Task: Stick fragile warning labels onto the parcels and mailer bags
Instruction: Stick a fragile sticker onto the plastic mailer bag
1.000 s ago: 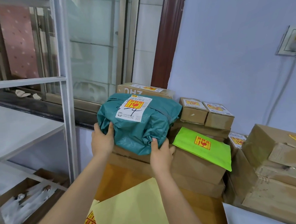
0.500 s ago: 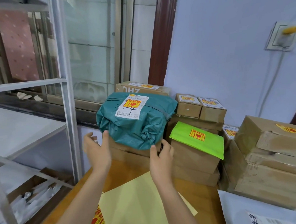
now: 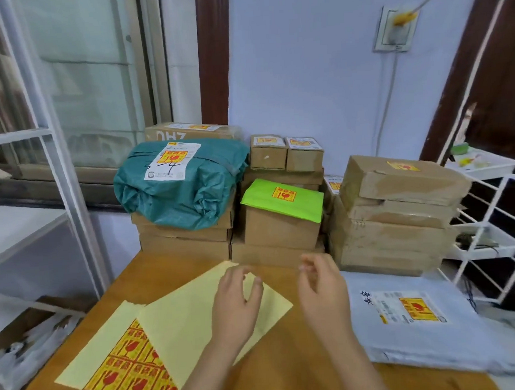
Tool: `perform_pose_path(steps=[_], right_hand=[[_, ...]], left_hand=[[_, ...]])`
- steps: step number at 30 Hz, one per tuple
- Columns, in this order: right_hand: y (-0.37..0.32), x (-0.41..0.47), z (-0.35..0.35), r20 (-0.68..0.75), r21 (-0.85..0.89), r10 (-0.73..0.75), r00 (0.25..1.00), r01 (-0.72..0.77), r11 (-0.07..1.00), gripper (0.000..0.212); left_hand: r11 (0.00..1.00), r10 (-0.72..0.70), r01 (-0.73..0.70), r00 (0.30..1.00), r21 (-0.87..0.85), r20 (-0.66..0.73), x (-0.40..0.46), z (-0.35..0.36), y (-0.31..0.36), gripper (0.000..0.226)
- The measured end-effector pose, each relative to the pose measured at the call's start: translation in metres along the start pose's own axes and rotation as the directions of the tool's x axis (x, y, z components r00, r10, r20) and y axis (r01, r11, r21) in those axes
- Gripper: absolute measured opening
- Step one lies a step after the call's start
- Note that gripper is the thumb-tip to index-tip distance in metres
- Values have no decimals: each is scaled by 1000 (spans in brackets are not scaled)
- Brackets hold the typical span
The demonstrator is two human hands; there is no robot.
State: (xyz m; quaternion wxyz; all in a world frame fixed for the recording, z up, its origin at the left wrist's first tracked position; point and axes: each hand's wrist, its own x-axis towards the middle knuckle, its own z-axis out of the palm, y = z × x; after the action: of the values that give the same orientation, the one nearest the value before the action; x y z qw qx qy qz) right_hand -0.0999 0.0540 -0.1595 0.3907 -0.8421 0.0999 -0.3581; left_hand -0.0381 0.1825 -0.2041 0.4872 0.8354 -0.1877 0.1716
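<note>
1. While both hands hang over the wooden table, neither holds anything: the left hand has loosely curled fingers, thumb apart from the forefinger, and the right hand has slack, blurred fingers.
2. Directly under the left fingers lies a plain pale-yellow backing sheet, smooth and flat, partly covering the label sheet printed with red-and-yellow fragile labels. That sheet lies nearer the person than the left fingers, to their left.
3. Beyond the fingertips of both hands stand stacked brown cardboard boxes, matt and taped.
4. On the boxes beyond the left fingers rests a crumpled teal mailer bag, already labelled. A flat bright-green mailer, also labelled, rests on the boxes between the two hands' lines.
5. Right of the right fingers lies a smooth grey-white mailer bag carrying a label. Beyond it stands a stack of tape-wrapped cartons.
6. A white wire rack stands at the far right, cut off by the frame edge.
7. Printing on the labels is too blurred to read.
</note>
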Motion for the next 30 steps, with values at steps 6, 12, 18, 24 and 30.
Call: perform_pose_path(steps=[6,12,18,24,30], right_hand=[[72,-18,-83,-55,-224,107,993,-117,968,21],[134,-33,-144,-202,-365,185,962,-250,897,39],[176,-36,-159,-300,-481,406,863,-504,717,48],[182,-39,-144,-254,-243,509,823,-564,790,52],[171,-42,-142,-262,-220,485,834,-541,812,49]], left_hand=[[997,-52,63,973,-43,225,-28,67,40,34],[982,-69,128,926,-137,372,-45,121,67,39],[966,-135,207,915,-155,380,-51,137,57,46],[970,-126,197,910,-145,394,-52,139,52,50],[950,-140,230,919,-213,368,-52,137,50,47]])
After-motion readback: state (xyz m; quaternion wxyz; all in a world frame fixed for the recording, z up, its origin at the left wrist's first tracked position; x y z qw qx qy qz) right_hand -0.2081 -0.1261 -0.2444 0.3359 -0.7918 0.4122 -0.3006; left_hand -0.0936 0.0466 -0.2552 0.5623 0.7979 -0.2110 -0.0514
